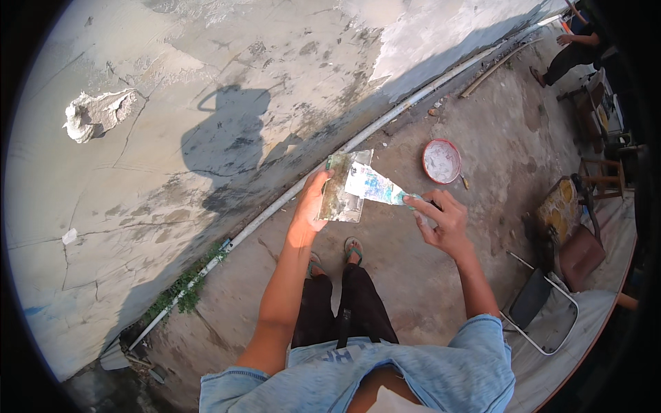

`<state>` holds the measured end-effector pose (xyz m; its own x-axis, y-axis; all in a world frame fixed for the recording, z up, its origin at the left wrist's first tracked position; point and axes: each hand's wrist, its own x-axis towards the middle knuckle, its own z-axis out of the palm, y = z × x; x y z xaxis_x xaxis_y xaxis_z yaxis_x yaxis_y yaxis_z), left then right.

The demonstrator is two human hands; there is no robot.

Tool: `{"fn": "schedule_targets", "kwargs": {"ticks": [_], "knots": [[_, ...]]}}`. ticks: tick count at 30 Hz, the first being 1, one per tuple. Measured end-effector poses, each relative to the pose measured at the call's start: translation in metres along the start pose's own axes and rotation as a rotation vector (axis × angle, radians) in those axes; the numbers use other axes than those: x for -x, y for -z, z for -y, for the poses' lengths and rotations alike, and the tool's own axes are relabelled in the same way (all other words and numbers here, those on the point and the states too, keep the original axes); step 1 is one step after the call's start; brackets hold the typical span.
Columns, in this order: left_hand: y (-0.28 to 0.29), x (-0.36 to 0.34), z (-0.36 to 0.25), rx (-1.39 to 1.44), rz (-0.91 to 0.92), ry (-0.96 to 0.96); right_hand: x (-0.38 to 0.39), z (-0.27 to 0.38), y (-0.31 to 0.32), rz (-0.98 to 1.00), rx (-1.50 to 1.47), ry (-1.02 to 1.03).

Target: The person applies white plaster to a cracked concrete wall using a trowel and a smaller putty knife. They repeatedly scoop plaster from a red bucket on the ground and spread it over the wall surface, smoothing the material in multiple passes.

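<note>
My left hand [311, 204] grips a flat rectangular metal plate [337, 199], smeared with grey and white, in front of the wall. The fingers of my right hand [444, 219] are wrapped round the handle of a putty knife [377, 187]. Its wide blade, coated with white and bluish paste, overlaps the right side of the plate; whether the two touch I cannot tell. On the ground beyond my right hand stands a red-rimmed bowl [425, 153] with white putty [441, 162] in it.
A grey, cracked wall [158, 186] with a white plaster lump [100, 117] rises on the left. Along its foot run a white pipe [275, 204] and weeds [180, 289]. Chairs [531, 299] stand at right. Another person [582, 51] is at the far right.
</note>
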<state>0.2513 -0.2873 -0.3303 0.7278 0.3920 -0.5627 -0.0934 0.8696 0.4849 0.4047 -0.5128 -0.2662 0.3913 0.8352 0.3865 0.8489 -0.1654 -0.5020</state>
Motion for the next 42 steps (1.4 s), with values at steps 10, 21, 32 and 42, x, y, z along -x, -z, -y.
{"fn": "schedule_targets", "kwargs": {"ticks": [10,21,32,42], "knots": [[-0.025,-0.052,0.005,-0.078,-0.105,0.066,0.026,-0.055,0.038,0.04,-0.169,-0.275],[-0.059,-0.124,0.032,-0.115,0.145,0.232,-0.019,-0.1,-0.005,0.18,-1.231,-0.842],[-0.082,-0.207,0.104,-0.431,-0.175,0.218,0.204,-0.289,-0.066,0.074,-0.891,-1.351],[0.038,-0.287,0.323,-0.239,-0.327,0.173,0.378,-0.627,-0.306,0.02,-0.345,-1.457]]}}
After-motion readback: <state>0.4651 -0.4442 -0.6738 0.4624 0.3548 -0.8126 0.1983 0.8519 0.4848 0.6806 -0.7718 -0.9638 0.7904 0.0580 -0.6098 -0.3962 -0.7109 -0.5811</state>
